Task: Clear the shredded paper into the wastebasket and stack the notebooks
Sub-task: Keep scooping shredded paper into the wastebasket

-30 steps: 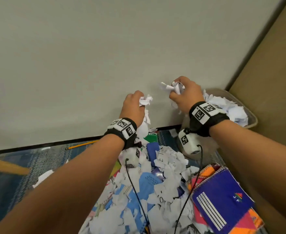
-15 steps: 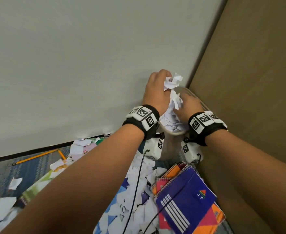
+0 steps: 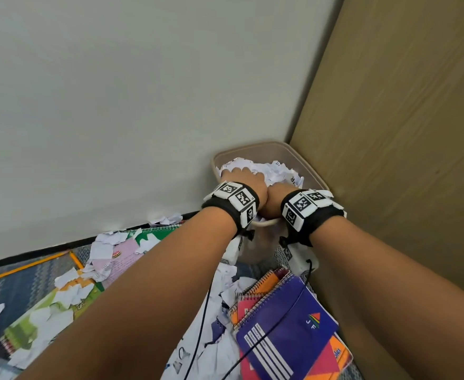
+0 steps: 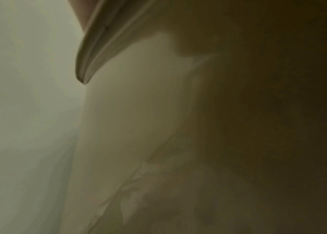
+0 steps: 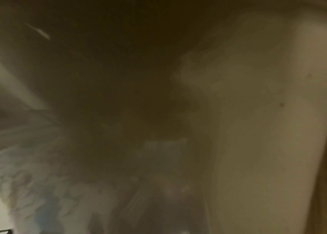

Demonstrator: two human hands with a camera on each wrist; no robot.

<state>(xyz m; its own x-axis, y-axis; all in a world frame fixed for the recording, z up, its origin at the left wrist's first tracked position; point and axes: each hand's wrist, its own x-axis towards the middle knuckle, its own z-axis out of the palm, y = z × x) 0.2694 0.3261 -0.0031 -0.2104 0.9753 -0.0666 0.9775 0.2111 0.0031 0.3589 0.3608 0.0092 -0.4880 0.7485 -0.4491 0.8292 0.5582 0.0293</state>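
Both of my hands are down in the beige wastebasket (image 3: 269, 146) in the corner. My left hand (image 3: 240, 175) shows its knuckles, with the fingers bent down into the white shredded paper (image 3: 276, 171) that fills the basket. My right hand (image 3: 276, 198) lies close beside it, and its fingers are hidden behind the wrist band. More shredded paper (image 3: 220, 349) lies on the carpet between my arms. A purple spiral notebook (image 3: 285, 325) lies on an orange one and a pink one. Both wrist views are dark and blurred; the left wrist view shows only the basket rim (image 4: 90, 52).
A brown panel (image 3: 403, 160) stands right of the basket and a pale wall (image 3: 143, 105) behind it. A green notebook (image 3: 159, 235), a pink one (image 3: 121, 260) and two pencils (image 3: 28, 266) lie among scraps on the blue carpet (image 3: 20, 286) at left.
My hands carried fistfuls of paper rightward to the basket and have dropped from above the rim down into it. The view has swung right with them.
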